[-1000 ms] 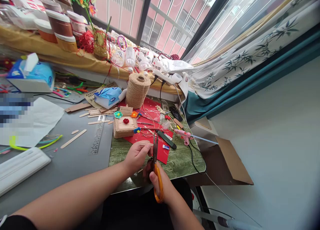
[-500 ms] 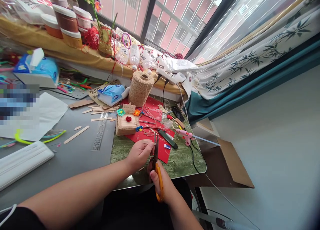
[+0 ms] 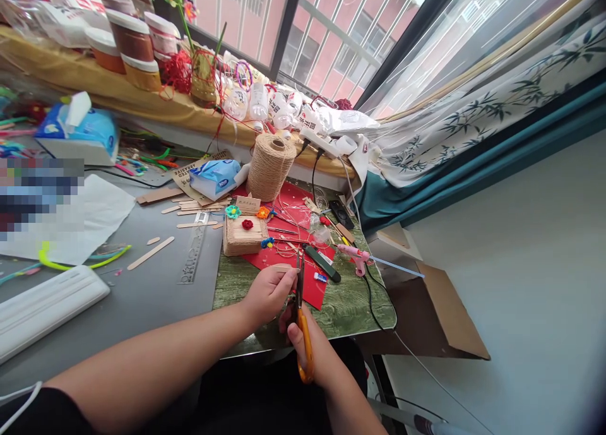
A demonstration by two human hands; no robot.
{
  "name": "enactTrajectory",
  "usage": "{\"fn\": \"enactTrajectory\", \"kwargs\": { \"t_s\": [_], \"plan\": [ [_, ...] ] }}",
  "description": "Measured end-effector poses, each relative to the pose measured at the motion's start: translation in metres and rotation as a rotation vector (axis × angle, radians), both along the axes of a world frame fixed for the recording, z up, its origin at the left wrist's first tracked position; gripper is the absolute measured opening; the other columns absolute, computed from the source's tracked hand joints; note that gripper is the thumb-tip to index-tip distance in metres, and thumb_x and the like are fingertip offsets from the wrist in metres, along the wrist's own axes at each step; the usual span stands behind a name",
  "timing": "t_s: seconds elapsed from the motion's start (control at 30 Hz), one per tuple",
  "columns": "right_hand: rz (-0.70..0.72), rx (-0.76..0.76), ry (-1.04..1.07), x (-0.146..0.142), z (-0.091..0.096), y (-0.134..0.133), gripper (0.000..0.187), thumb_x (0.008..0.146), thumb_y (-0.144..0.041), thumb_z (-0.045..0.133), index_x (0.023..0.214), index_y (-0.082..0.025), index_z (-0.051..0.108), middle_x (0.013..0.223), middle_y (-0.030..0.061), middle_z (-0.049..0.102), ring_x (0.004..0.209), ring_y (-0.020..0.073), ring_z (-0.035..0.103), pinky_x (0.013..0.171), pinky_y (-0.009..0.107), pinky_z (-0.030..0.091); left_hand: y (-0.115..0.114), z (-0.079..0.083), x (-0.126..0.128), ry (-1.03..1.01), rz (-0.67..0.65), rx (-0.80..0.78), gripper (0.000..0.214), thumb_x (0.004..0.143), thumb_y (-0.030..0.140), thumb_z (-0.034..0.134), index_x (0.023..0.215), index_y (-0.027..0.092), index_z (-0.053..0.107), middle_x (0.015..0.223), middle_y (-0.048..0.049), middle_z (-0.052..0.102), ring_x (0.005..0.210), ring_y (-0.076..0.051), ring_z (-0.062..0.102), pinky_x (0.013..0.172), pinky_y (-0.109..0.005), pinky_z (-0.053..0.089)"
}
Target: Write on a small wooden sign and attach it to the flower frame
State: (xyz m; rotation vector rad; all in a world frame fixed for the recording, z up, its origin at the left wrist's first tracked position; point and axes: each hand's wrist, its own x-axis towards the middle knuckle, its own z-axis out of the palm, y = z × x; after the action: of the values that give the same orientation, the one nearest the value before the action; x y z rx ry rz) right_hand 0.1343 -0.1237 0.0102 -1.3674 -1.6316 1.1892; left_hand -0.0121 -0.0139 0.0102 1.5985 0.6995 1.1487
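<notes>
My right hand [image 3: 315, 350] is wrapped round the orange handles of a pair of scissors [image 3: 305, 346], whose dark blades point away from me. Pinched in my left hand [image 3: 269, 293] is a craft stick [image 3: 283, 268], mostly covered by the fingers; its end lies at the scissor blades. Whether the blades bite into it I cannot tell. Just beyond the hands sits a twine-wrapped box [image 3: 245, 236] with a dark red flower [image 3: 247, 224] on its lid. A teal flower [image 3: 232, 212], an orange flower [image 3: 262, 213] and a blue flower [image 3: 267, 242] are at its corners.
Behind the box stands a twine spool [image 3: 271, 166] on red paper [image 3: 315, 293]. To the right lie a green-handled cutter [image 3: 322, 262] and a pink glue gun [image 3: 356, 256]. Leftward are a clear ruler [image 3: 192, 255], loose craft sticks [image 3: 150, 253] and a white device [image 3: 52, 312].
The whole view has shifted slightly, so everything appears a little further right. Both hands keep their grips, with the stick's end still at the blades.
</notes>
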Motion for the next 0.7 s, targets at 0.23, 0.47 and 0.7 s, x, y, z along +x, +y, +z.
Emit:
{"fn": "enactTrajectory", "kwargs": {
  "t_s": [0.23,0.47,0.7],
  "plan": [
    [-0.064,0.051,0.019,-0.002,-0.007,0.000,0.043,0.101,-0.062,0.052,0.120,-0.025,0.060,0.095,0.0077,0.061,0.081,0.0240,0.057,0.070,0.035,0.053,0.000,0.001,0.000,0.009,0.001,-0.005,0.049,0.107,0.042,0.036,0.065,0.019,0.049,0.066,0.0006,0.050,0.066,-0.014,0.049,0.067,-0.027,0.037],
    [-0.133,0.067,0.040,-0.007,-0.015,0.001,0.041,0.101,-0.062,0.053,0.120,-0.026,0.062,0.086,0.0060,0.061,0.085,0.0271,0.061,0.074,0.039,0.056,0.000,-0.001,0.000,-0.007,-0.002,-0.008,0.050,0.107,0.042,0.036,0.065,0.020,0.047,0.066,0.0009,0.049,0.066,-0.014,0.048,0.067,-0.028,0.037],
    [-0.179,0.041,0.052,-0.010,-0.009,0.005,0.034,0.101,-0.058,0.055,0.107,-0.026,0.066,0.078,0.0050,0.060,0.086,0.0284,0.063,0.074,0.039,0.056,0.002,-0.002,0.001,-0.018,-0.001,-0.013,0.049,0.107,0.040,0.037,0.064,0.020,0.046,0.064,0.0017,0.047,0.065,-0.013,0.046,0.066,-0.028,0.036]
  ]
}}
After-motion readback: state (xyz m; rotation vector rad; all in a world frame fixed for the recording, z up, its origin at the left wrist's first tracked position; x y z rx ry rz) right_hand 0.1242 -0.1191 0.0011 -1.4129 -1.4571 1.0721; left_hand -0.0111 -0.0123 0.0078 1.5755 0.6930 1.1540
